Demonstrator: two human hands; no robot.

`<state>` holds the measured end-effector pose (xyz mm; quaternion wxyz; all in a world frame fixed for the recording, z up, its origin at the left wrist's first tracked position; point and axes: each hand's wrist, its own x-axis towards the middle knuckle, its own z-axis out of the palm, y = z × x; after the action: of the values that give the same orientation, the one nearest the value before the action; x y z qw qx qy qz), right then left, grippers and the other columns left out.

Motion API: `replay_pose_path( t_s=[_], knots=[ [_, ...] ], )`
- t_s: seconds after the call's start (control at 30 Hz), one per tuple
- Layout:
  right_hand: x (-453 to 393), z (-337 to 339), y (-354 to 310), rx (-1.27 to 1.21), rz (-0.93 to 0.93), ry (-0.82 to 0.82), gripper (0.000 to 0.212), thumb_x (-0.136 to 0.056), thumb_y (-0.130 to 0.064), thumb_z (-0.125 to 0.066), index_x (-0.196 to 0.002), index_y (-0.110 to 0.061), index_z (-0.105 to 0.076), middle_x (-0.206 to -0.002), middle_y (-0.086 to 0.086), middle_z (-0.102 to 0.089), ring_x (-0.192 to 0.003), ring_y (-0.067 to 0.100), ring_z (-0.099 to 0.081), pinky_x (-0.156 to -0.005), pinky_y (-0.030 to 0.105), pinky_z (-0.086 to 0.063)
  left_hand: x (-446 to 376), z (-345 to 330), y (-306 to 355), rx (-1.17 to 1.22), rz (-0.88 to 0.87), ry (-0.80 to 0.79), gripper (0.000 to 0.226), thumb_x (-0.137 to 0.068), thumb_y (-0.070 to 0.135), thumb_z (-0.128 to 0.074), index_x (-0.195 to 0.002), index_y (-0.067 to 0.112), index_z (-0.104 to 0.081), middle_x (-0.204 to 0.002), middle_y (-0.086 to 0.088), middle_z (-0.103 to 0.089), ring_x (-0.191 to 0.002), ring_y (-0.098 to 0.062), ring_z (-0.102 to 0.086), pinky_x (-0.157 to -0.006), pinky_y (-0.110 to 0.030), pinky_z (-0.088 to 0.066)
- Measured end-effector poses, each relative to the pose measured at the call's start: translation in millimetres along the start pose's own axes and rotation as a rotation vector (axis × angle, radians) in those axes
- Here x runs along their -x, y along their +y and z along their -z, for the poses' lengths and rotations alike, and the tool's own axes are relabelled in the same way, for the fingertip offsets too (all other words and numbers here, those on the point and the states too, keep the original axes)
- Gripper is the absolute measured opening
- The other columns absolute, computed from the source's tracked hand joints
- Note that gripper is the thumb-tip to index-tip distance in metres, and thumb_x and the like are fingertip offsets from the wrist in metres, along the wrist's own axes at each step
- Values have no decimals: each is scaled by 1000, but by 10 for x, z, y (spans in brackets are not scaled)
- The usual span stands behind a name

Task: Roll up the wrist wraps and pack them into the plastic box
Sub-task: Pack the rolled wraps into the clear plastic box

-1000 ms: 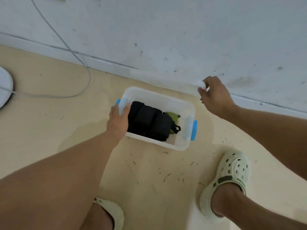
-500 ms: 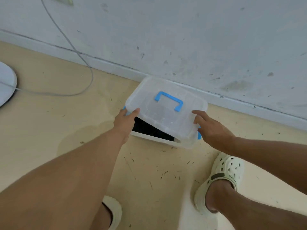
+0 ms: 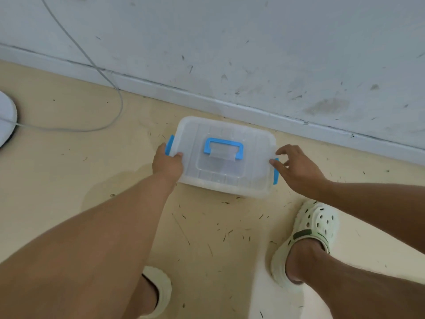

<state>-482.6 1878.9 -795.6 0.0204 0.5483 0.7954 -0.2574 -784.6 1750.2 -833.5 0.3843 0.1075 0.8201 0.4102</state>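
Head view: looking down at floor by wall
box: clear plastic box on tan floor, near baseboard, lid on top
lid: clear lid lies flat over box, blue handle folded down in its middle
clips: blue clip at left end, blue clip at right end
wrist wraps: cannot be made out through lid
left hand: left hand at left end of box, fingers curled round the edge there beside left clip, thumb on lid top, gripping it
right hand: right hand at right end of box, fingers spread and loosely bent, fingertips touching lid edge by right clip, gripping nothing
feet: pale green clog on right foot, just below right of box; toe of second clog at bottom centre
cable: grey cable runs down wall, loops on floor to white round base at left edge
floor: scattered dark specks around box
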Motion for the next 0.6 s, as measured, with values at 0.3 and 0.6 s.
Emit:
replay_pose_path(
  t_s=[0.3,0.6],
  knots=[
    [-154,26,-133,-636,-618,-335,69,-92,-34,-77,-145,-8,-41,-127,11,-55,-98,31,-67,-75,43,-60,-80,127,76,67,189,-112,75,-80,13,-89,-142,-2,-49,-136,-12,-59,-113,-29,-59,-98,-38,-51],
    [-134,-97,-127,-735,-576,-345,33,-101,-31,-65,-124,-9,-58,-112,11,-67,-101,34,-72,-81,41,-62,-113,3,150,19,75,-4,64,-74,12,-93,-130,7,-63,-120,-6,-64,-102,-27,-62,-92,-41,-56]
  ],
)
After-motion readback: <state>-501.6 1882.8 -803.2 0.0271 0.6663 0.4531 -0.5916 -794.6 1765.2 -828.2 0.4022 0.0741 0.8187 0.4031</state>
